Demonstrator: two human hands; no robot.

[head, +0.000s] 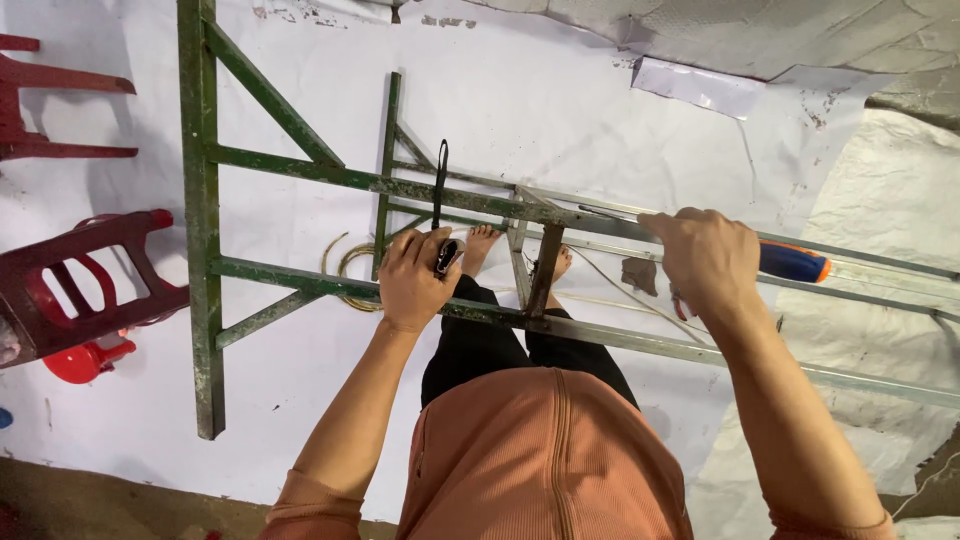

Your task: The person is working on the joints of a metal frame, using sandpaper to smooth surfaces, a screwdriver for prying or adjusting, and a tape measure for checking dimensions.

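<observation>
A green metal frame point(300, 165), its paint chipped, stands over white sheeting point(560, 110), with dark red plastic chairs point(80, 275) at the left. The left hand point(415, 280) curls its fingers around a black strap point(440, 185) at the frame's bar. The right hand point(705, 255) closes around a screwdriver point(790, 262) with an orange and blue handle, resting on a grey rail point(860, 255).

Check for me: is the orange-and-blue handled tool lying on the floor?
No. The right hand grips the orange-and-blue handled tool up against the green metal frame, off the floor.
</observation>
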